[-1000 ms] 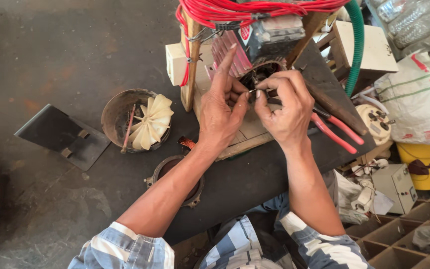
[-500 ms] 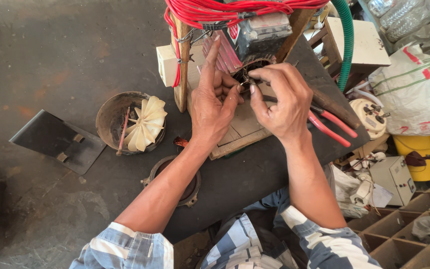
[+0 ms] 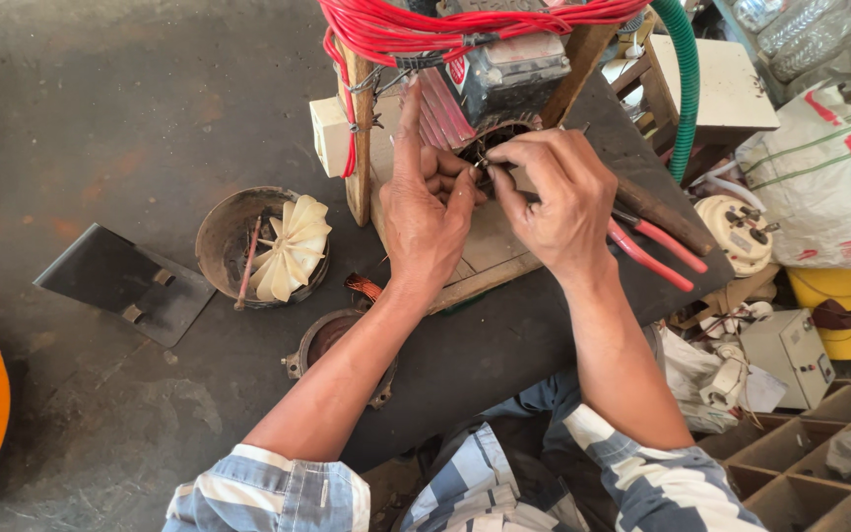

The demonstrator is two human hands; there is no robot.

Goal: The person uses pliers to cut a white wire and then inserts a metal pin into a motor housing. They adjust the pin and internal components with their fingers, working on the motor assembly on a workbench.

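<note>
Your left hand (image 3: 427, 212) now stretches one finger up, open; your right hand (image 3: 554, 197) pinches thin wire at the motor (image 3: 490, 148). White fan (image 3: 293, 246) sits in the round tin (image 3: 224, 232).

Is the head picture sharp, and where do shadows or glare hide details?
Head view: sharp, even daylight, no strong glare; both hands, left hand and right hand, are crisp; the motor opening between them is dark, details hidden; edges slightly curved.

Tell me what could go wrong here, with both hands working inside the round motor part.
1. The fingertips pinch fine wire at the motor part; it might prick skin or snap.
2. The right hand hangs above the red-handled pliers, which it could knock off the dark board.
</note>
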